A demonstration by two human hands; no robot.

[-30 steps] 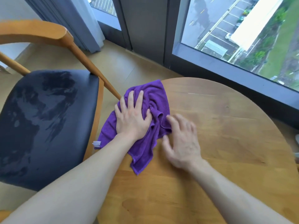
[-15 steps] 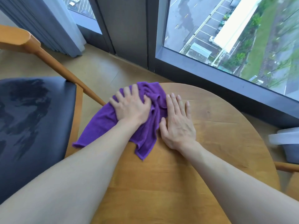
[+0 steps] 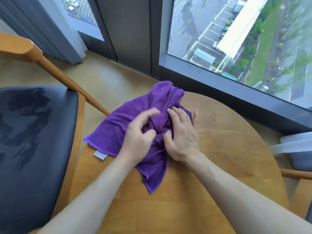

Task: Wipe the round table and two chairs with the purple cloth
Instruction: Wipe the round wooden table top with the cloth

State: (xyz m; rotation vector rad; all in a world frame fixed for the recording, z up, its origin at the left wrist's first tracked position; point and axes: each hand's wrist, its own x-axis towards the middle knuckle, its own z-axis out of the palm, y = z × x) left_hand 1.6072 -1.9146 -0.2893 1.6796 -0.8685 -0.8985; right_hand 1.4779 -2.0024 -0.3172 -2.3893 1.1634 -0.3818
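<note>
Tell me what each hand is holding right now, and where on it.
Both hands gather the purple cloth at its bunched middle on the round table: the left hand pinches a fold, the right hand curls over the bunch.

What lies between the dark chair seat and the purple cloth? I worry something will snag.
In the head view, the chair's slanted wooden strut and bare floor separate chair seat from purple cloth.

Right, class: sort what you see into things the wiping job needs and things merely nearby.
Job:
cloth
table
left chair
right chair
left hand
right hand

Nearby:
curtain
window
bin
</note>
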